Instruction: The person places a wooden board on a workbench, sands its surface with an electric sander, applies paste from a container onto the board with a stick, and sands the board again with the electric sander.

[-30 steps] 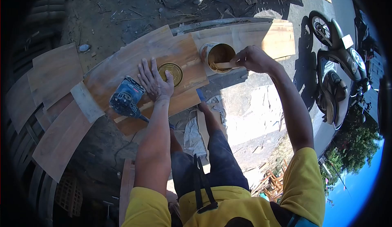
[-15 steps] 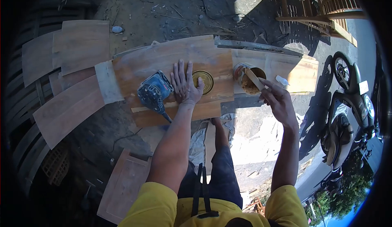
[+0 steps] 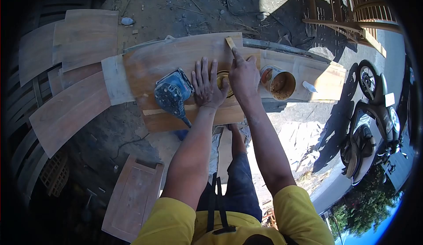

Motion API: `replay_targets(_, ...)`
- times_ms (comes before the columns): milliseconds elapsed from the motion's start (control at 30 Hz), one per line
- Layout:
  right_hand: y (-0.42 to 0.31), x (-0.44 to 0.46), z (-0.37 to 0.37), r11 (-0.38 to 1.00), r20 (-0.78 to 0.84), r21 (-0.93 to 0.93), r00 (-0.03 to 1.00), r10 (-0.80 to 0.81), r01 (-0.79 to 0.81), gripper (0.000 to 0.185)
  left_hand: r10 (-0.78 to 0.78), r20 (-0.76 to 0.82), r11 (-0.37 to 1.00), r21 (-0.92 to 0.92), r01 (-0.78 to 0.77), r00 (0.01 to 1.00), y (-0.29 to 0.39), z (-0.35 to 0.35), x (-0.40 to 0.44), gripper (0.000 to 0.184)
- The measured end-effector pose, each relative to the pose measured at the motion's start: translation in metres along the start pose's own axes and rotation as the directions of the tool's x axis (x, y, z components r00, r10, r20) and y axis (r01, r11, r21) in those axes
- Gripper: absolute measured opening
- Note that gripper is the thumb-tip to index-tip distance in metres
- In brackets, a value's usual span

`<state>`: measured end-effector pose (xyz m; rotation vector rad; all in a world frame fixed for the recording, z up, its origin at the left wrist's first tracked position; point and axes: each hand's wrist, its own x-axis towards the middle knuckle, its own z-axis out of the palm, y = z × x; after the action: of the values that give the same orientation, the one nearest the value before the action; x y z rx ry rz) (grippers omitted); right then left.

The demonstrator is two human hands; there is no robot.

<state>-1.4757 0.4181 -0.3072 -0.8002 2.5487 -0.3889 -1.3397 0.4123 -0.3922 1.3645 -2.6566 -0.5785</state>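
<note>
Out of the can [image 3: 278,84], the wooden spatula [image 3: 230,44] has been carried to the board's [image 3: 185,53] one o'clock edge. It is clamped in the right hand [image 3: 244,75]; board contact cannot be told. The left hand [image 3: 207,85] is spread flat, fingers unclosed. By its thumb, at three o'clock, the lid [image 3: 223,77] is partly covered; at nine, the sander [image 3: 171,93] is seen.

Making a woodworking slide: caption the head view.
Left hand flat on a wooden panel beside a sander, right hand holding a flat stick, open can alongside.
</note>
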Motion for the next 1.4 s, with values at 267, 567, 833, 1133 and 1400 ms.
replay_targets(267,-0.012,0.012,-0.005,0.999,0.108,-0.038,0.994,-0.021,0.025,0.043,-0.007,0.033,1.000,-0.017,0.008,0.999,0.000,-0.001,-0.001,0.077)
replay_targets(567,0.005,0.014,-0.004,0.995,0.170,-0.071,0.984,-0.059,0.072,0.052,-0.005,0.030,1.000,-0.002,0.005,1.000,-0.001,-0.001,-0.001,0.081)
replay_targets(833,0.005,0.020,-0.012,0.992,0.186,-0.096,0.981,-0.061,0.080,0.053,0.002,0.047,1.000,-0.014,-0.002,0.999,0.001,-0.002,0.004,0.081)
replay_targets(1133,0.022,0.022,-0.015,0.991,0.111,-0.073,0.988,-0.104,0.112,0.050,0.028,0.009,1.000,0.002,-0.028,1.000,0.000,-0.002,0.000,0.083)
replay_targets(1400,0.021,0.017,-0.015,0.990,0.101,-0.048,0.987,-0.127,0.132,0.051,0.012,0.034,1.000,-0.004,-0.011,0.999,0.000,-0.002,0.001,0.082)
